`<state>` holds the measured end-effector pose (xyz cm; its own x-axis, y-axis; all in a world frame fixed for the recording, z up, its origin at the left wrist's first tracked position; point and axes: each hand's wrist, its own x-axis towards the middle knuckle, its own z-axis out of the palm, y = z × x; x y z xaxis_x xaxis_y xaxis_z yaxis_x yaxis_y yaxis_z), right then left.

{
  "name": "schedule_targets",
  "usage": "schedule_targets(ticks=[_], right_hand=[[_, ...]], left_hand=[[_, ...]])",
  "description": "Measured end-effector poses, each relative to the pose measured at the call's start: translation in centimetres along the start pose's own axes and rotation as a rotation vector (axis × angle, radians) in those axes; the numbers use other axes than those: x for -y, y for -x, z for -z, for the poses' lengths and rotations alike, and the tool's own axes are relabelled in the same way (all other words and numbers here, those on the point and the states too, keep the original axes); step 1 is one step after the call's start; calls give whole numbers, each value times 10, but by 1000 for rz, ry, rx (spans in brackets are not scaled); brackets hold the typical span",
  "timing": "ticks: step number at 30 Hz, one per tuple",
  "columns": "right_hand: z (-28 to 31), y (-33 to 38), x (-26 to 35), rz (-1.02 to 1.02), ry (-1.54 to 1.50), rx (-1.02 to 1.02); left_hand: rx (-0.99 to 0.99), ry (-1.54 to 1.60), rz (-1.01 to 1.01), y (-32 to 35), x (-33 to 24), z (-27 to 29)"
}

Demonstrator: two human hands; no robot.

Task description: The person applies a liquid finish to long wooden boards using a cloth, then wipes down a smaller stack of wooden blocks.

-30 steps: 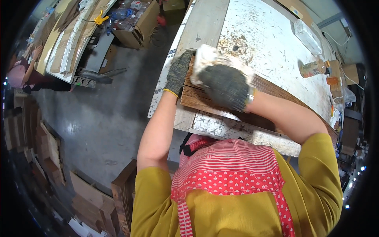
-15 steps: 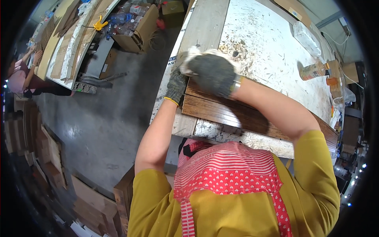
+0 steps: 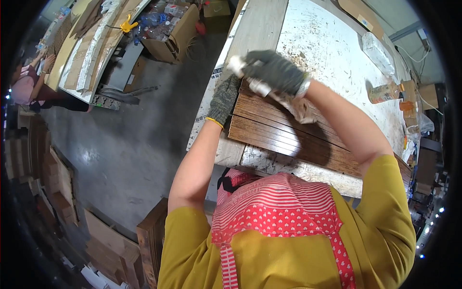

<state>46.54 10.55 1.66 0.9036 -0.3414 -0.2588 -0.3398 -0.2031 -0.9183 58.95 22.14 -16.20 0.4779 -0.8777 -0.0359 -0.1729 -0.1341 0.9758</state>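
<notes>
Dark brown wooden boards (image 3: pixel 269 120) with a glossy finish lie side by side on the worktable, in front of my body. In a dark grey knit glove, my right hand (image 3: pixel 276 72) is closed on a crumpled off-white rag (image 3: pixel 301 110). Part of the rag hangs down over the boards' upper surface, and another bunch sticks out by the fingertips. My left hand (image 3: pixel 224 100), gloved with a yellow cuff edge, lies against the left end of the boards. Its fingertips are hidden near the rag, so its grip does not show.
The white worktable (image 3: pixel 332 53) is stained and scuffed. At its right stand a plastic bottle (image 3: pixel 383 93) and a white wrapped block (image 3: pixel 378 53). Left across the grey floor (image 3: pixel 130 164), a carton of empty bottles (image 3: pixel 168 41) stands beside another table, where a person (image 3: pixel 29 86) works.
My right hand has shifted slightly right, and the rag now trails down across the boards. More of the boards' left part is uncovered. The whole view has moved a little.
</notes>
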Motion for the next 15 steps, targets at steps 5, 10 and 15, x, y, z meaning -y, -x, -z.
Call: schedule_targets(ticks=[5, 10, 15], right_hand=[[83, 33, -54, -62, -635, -124], [91, 66, -63, 89, -714, -24], [73, 61, -38, -79, -504, -252]], left_hand=[[39, -501, -292, 17, -12, 9], [13, 66, 70, 8, -19, 2], [-16, 767, 116, 0, -7, -6]])
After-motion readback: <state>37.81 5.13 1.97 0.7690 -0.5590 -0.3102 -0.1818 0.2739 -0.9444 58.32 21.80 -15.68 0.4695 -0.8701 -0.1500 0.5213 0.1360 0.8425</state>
